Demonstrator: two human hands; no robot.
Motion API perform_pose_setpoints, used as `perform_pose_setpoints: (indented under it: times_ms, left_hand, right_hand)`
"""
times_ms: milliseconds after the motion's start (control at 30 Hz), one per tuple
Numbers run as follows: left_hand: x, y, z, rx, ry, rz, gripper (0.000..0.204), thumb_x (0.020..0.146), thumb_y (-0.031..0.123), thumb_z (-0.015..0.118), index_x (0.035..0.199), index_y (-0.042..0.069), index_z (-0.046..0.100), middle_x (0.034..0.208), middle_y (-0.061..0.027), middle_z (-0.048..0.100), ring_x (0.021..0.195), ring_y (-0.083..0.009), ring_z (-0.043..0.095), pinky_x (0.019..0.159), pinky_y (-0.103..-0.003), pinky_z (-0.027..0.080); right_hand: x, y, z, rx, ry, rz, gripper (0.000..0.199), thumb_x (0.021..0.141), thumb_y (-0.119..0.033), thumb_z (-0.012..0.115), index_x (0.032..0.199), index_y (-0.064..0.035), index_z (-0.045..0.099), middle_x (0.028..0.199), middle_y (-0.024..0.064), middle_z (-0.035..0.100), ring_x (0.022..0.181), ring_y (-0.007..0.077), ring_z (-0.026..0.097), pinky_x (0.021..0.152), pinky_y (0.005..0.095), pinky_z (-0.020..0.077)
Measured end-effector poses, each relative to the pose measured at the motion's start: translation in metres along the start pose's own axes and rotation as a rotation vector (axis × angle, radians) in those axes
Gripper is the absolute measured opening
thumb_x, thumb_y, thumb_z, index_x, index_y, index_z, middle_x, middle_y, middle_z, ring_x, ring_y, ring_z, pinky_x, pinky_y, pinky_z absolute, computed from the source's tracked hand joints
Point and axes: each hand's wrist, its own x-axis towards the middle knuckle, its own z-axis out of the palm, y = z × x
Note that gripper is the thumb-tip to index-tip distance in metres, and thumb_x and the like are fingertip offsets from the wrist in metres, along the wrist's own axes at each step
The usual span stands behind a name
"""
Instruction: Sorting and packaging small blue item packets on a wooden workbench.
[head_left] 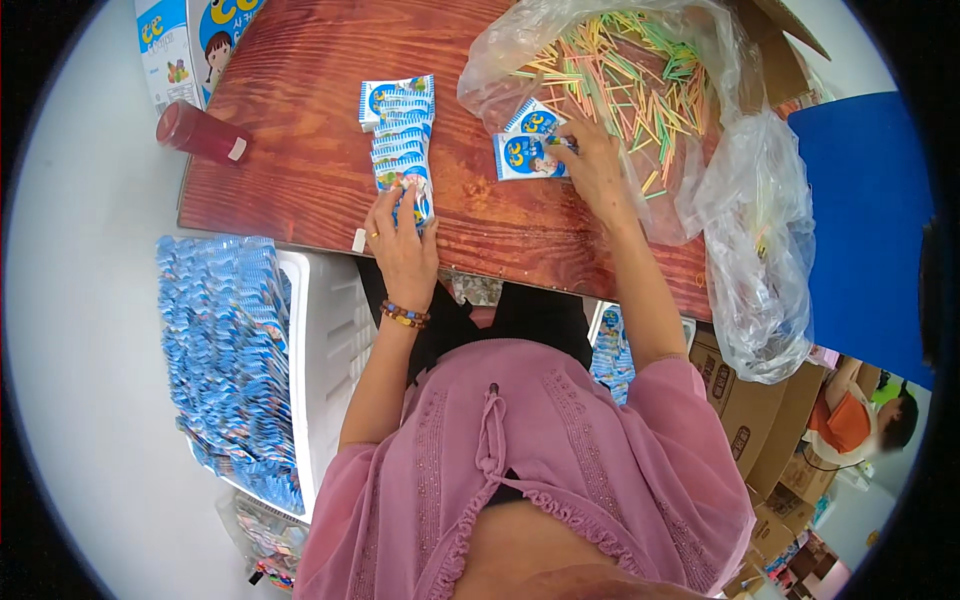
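Table [300, 60]: arranging, we judge. Left hand [405, 252] spread on packet row [402, 140]; right hand [597, 175] apparently pinches two packets [520, 155]; next needs alignment.

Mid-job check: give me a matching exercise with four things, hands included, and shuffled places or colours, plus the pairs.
Things
1. left hand
2. right hand
3. cylindrical container
4. thin sticks

Places or colours
A. dark red, at the left side of the table
B. on the near end of an overlapping row of packets
C. yellow, green and pink
D. at the loose packets beside the clear plastic bag

Pairs: 1-B, 2-D, 3-A, 4-C
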Motion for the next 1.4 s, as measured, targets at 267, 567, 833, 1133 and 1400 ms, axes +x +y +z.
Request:
perform_pose_setpoints:
  times_ms: [267, 567, 833, 1133, 1400]
  left_hand:
    - [0.027, 0.049, 0.002, -0.487, 0.011, -0.104, 0.043, 0.080, 0.009, 0.070, 0.120, 0.004, 0.056, 0.116, -0.0122, 0.056, 0.112, -0.0254, 0.050, 0.095, -0.038, 0.039]
    - [0.044, 0.084, 0.025, -1.302, -0.175, -0.543, 0.011, 0.086, 0.007, 0.067, 0.093, -0.002, 0.067, 0.085, -0.0031, 0.068, 0.072, -0.0054, 0.061, 0.065, -0.021, 0.051]
    - [0.039, 0.075, 0.027, -1.233, -0.131, -0.570, 0.013, 0.086, 0.010, 0.068, 0.092, -0.002, 0.067, 0.085, -0.0025, 0.068, 0.069, -0.0043, 0.060, 0.060, -0.019, 0.050]
    - [0.041, 0.072, 0.038, -1.308, -0.104, -0.625, 0.015, 0.086, 0.011, 0.068, 0.095, -0.002, 0.066, 0.082, -0.0041, 0.068, 0.069, -0.0051, 0.062, 0.057, -0.019, 0.050]
    - [0.047, 0.067, 0.040, -1.118, 0.163, -0.641, 0.011, 0.084, 0.010, 0.071, 0.081, -0.001, 0.068, 0.076, 0.0016, 0.064, 0.064, -0.0011, 0.052, 0.055, -0.019, 0.043]
  right_hand:
    - [-0.007, -0.003, -0.020, 0.936, -0.280, 0.208, 0.010, 0.085, -0.004, 0.064, 0.095, -0.0032, 0.064, 0.087, 0.0014, 0.064, 0.077, 0.0062, 0.059, 0.067, 0.0197, 0.0465]
    - [-0.024, -0.020, -0.027, 1.116, -0.268, 0.199, 0.016, 0.086, -0.006, 0.065, 0.101, -0.0010, 0.065, 0.092, 0.0017, 0.065, 0.086, 0.0064, 0.058, 0.075, 0.0214, 0.0467]
    - [-0.029, -0.017, -0.010, 1.064, -0.265, 0.251, 0.018, 0.087, -0.013, 0.066, 0.099, -0.0004, 0.067, 0.093, -0.0001, 0.066, 0.085, 0.0045, 0.057, 0.075, 0.0210, 0.0463]
    - [-0.027, -0.021, -0.015, 1.046, -0.249, 0.255, 0.014, 0.086, -0.013, 0.067, 0.094, -0.0022, 0.066, 0.085, -0.0029, 0.063, 0.078, 0.0028, 0.055, 0.068, 0.0192, 0.0445]
    - [-0.020, -0.015, -0.013, 1.087, -0.259, 0.215, 0.015, 0.085, -0.009, 0.066, 0.099, -0.0015, 0.066, 0.087, -0.0018, 0.062, 0.076, 0.0053, 0.056, 0.067, 0.0221, 0.0446]
